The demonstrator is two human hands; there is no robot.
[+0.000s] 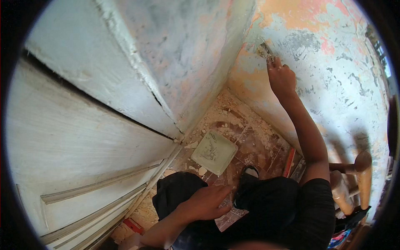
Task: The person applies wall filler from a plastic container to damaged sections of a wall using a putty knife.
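My right hand (283, 77) reaches up to the patchy wall (310, 75) and is closed around the handle of a scraper (264, 51). The scraper's blade is against the wall, close to the corner, where the paint is worn to orange, pink and grey patches. Low in front of me, my left hand (206, 202) lies over my dark-clothed leg, fingers stretched loosely, with nothing visible in it. On the floor between the walls sits a pale square shallow tray (222, 167) with grey smears inside.
Dust and chips cover the reddish tiled floor (262, 146). A white panelled door (83, 125) stands on the left. At the right are a wooden chair's legs (363, 173), and a red-edged strip (288, 162) lies by the wall. Another red item (133, 225) is near the door.
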